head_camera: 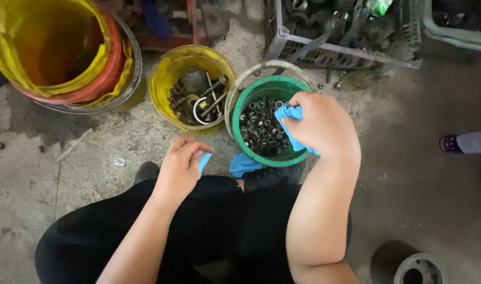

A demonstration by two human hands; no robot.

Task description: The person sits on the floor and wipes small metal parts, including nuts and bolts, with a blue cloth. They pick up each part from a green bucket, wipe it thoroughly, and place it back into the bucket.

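A person crouched on a stained concrete floor [67, 173] works with a blue cloth [289, 126]. The right hand [319, 126] is clenched around one bunched part of it, directly above a green bucket [240, 108] filled with dark metal nuts [261, 129]. The left hand [181, 168] pinches what looks like a second blue piece [203, 162] between thumb and fingers, lower down and nearer the knee; whether the two pieces are one cloth cannot be told, as more blue fabric shows just below the green bucket's rim.

The cloth appears thin, soft and limp, the kind of thing that folds over itself and is best gripped by a gathered wad or a corner, as both hands do here. The nuts beneath look small, hard and probably greasy, likely to slip from bare fingers.

Touching the green bucket on its left stands a yellow bucket [164, 79] holding bolts, rings and assorted hardware. Farther left sits a stack of yellow and red buckets [56, 52], tilted toward the camera. A grey plastic crate [351, 52] of dark machine parts lies behind, a spray can [467, 143] on its side at the right edge, and a dark metal cylinder [406, 263] at the lower right.
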